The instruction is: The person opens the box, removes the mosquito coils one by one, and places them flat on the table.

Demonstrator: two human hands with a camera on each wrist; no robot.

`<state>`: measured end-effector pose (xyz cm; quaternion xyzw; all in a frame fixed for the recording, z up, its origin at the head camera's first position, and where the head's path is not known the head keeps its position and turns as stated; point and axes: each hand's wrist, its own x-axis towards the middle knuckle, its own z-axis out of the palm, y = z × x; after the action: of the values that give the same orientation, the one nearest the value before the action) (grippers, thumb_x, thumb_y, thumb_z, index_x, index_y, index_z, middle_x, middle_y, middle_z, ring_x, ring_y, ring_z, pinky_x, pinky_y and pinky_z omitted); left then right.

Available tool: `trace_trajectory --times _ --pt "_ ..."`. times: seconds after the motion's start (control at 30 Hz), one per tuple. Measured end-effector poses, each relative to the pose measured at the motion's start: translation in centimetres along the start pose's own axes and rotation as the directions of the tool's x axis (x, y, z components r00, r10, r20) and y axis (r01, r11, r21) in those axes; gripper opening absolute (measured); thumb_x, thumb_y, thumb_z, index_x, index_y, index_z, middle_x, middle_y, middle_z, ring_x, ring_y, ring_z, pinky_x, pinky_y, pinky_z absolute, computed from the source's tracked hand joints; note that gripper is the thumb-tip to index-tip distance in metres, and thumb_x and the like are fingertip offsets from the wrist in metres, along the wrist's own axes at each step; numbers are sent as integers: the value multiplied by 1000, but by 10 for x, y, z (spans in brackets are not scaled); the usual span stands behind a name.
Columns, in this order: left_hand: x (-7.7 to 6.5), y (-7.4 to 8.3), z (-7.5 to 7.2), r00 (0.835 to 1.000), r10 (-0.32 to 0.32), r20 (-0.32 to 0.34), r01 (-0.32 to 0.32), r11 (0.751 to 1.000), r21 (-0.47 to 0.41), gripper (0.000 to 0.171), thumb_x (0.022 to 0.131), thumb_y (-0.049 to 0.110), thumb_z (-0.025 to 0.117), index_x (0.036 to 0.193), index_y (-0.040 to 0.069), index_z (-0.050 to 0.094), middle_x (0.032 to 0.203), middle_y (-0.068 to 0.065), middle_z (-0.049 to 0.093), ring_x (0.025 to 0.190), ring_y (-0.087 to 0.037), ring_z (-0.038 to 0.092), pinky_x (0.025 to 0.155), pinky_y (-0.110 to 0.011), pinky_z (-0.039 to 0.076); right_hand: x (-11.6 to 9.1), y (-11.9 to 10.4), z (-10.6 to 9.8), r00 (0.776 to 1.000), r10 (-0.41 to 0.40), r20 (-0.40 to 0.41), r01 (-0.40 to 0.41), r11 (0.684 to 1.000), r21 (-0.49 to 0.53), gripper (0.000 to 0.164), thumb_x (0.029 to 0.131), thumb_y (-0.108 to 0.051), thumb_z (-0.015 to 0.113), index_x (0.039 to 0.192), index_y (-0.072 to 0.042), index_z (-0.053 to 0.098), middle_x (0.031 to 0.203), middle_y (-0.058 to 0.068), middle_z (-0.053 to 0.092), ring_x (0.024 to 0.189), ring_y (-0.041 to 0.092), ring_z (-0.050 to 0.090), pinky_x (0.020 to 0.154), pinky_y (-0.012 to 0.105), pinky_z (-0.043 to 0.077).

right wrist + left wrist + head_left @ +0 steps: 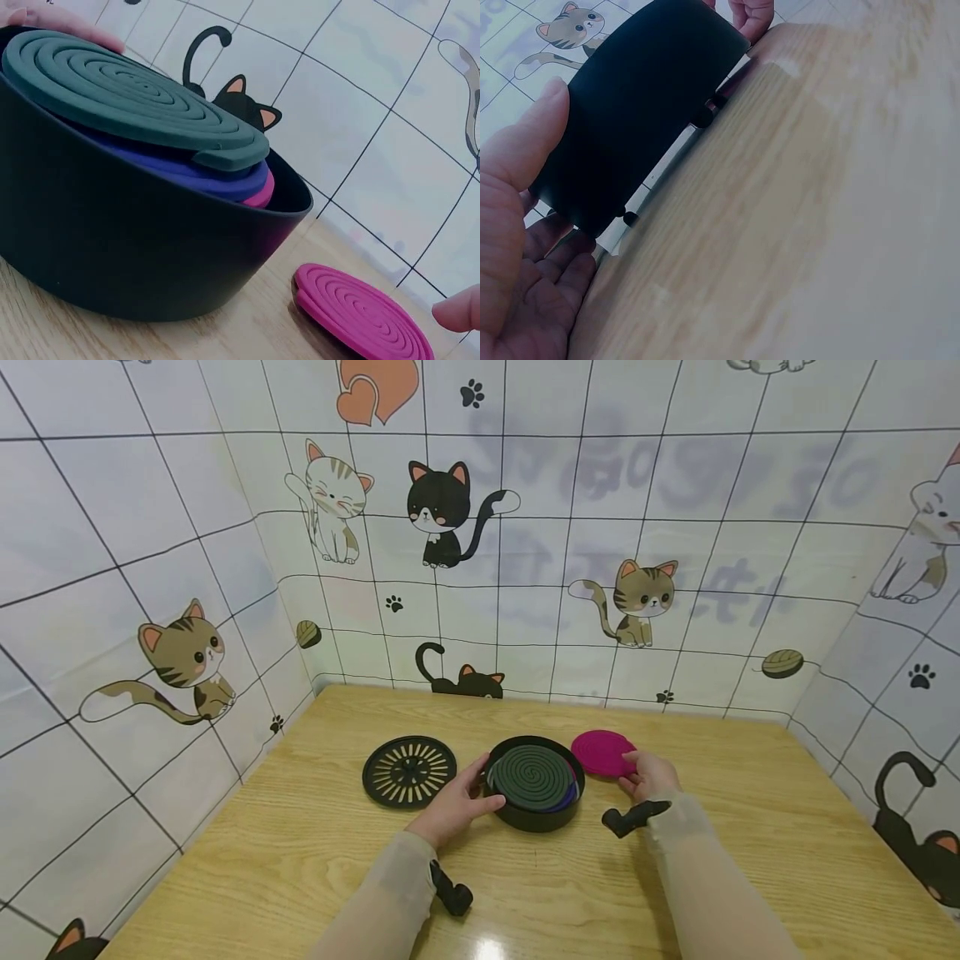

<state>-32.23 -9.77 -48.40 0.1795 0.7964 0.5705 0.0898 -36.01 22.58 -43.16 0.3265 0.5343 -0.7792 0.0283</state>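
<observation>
The person's left hand (pixel 459 802) is gripping the left side of a round black container (pixel 536 821), thumb and fingers spreading apart around its wall. The right hand (pixel 651 775) is reaching to the right rim of a magenta coil mat (pixel 600 752); a fingertip is showing just beside the mat in the right wrist view, but whether the hand is pinching it I cannot tell. That mat is lying on the table (pixel 300 860), just beyond the container's far right side, towards the table's far edge.

Inside the container, a dark green coil mat (pixel 528 777) is lying on top, tilting slightly; a blue mat (pixel 187 174) is peeking out beneath it, and a pink mat (pixel 260 193) is showing lower still. Small dark feet (pixel 701 116) are jutting from the container's underside.

Left of the container, a black slotted disc (pixel 410 793) with a central knob is lying flat, nearer the table's far left corner. Beyond the far edge, a white wall covering (pixel 540 468) is displaying cartoon cats, paw prints and grid lines.
</observation>
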Motion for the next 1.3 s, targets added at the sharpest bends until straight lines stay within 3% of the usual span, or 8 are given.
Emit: trace_trajectory --times 0.27,0.53,0.73,0.93,1.0,1.1,1.17,1.3 --pt "-3 4 -1 1000 -8 6 8 999 -36 89 86 39 72 155 20 19 154 -7 30 140 -25 31 113 -43 26 0 2 0 999 -3 -45 2 1000 -25 61 94 -10 57 149 -9 32 106 -1 46 91 10 48 77 22 49" --pt "-3 4 -1 1000 -8 6 8 999 -50 88 88 33 72 155 17 19 154 -12 31 139 -30 32 113 -47 25 -1 5 -3 1000 -23 6 22 1000 19 63 95 -3 53 151 -3 25 133 8 47 104 9 58 90 20 48" --pt "-13 25 -2 1000 -3 18 4 998 -69 87 88 28 72 154 9 19 153 -19 30 139 -35 30 112 -50 25 -6 4 -5 1000 -14 15 15 1000 -19 63 94 -9 57 150 -7 29 111 -1 53 100 9 52 85 23 48" --pt "-1 3 0 1000 -7 6 7 998 -60 88 87 33 72 155 17 18 154 -13 30 140 -30 30 113 -48 25 -14 1 -7 999 12 33 -11 1000 -8 74 95 -10 55 155 -10 12 128 2 36 90 8 45 75 21 47" --pt "-1 2 0 1000 -5 6 6 998 -55 89 87 36 72 155 19 18 154 -11 31 140 -29 31 113 -47 26 -16 0 -9 999 17 36 -18 1000 3 76 95 -9 55 156 -13 9 119 2 39 73 6 43 62 20 44" --pt "-1 2 0 1000 -5 9 6 999 -47 89 86 39 72 155 20 18 153 -9 32 139 -29 32 112 -46 27 -18 0 -11 999 4 41 -4 1000 14 74 95 -8 55 155 -14 12 83 -2 42 52 8 35 48 22 35" --pt "-1 2 0 1000 -11 11 11 999 -43 90 86 42 72 155 21 19 153 -8 32 139 -28 33 112 -45 27 -21 1 -12 998 -24 57 25 1000 -4 71 94 -7 55 154 -11 17 81 -3 40 48 7 33 47 22 35" --pt "-1 1 0 1000 -19 9 19 1000 -21 91 85 45 72 155 23 18 153 -7 33 138 -27 35 112 -45 29 -27 4 -13 989 -97 110 109 988 -112 63 95 -10 55 150 -1 26 121 6 43 71 9 48 61 20 46"
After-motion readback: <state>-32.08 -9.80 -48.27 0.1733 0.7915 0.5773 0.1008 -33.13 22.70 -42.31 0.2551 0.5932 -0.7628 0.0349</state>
